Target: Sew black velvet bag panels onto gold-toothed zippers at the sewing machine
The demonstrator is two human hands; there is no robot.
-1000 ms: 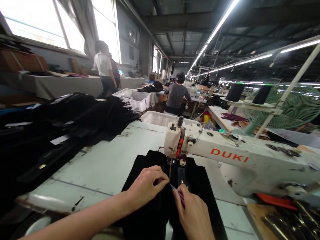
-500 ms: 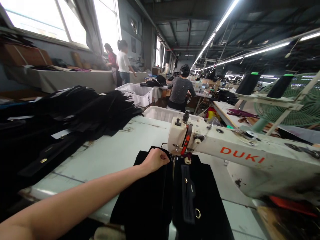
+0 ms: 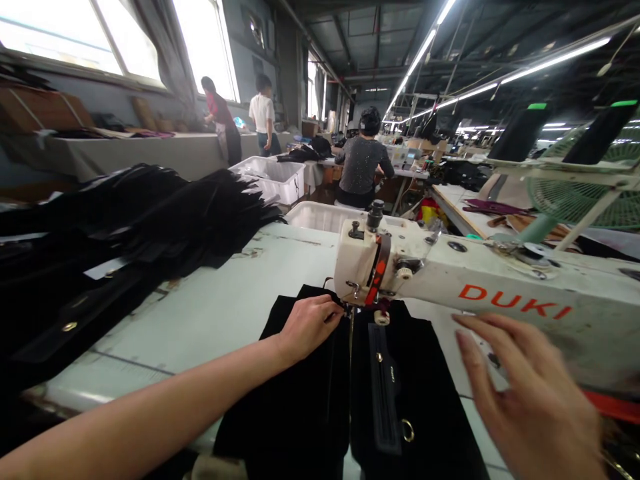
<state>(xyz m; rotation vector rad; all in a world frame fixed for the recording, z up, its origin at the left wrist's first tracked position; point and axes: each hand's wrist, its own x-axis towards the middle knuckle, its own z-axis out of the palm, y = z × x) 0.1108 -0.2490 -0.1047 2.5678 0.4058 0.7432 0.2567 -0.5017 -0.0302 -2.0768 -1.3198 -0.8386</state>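
Observation:
My left hand (image 3: pixel 310 327) rests on the left black fabric panel (image 3: pixel 285 407), its fingers pinched on the cloth beside the needle area of the white sewing machine (image 3: pixel 363 267). What lies right at the fingertips is partly hidden. A second black panel (image 3: pixel 425 387) lies to the right of a narrow gap. It bears a dark zippered strip (image 3: pixel 385 393) and a gold ring (image 3: pixel 408 431). My right hand (image 3: pixel 535 387) hovers over the right side, fingers apart and holding nothing, in front of the machine arm. It is slightly blurred.
A large heap of black pieces (image 3: pixel 150 220) covers the table's left side. White plastic bins (image 3: pixel 320 215) stand behind the table. Black thread cones (image 3: pixel 517 133) and a green fan (image 3: pixel 575 193) are at the right. A seated person (image 3: pixel 365 163) and two standing people are farther back.
My right hand has come into view at the right, open. My left hand stays at the needle area. The view has shifted slightly, and the people at the back have changed posture.

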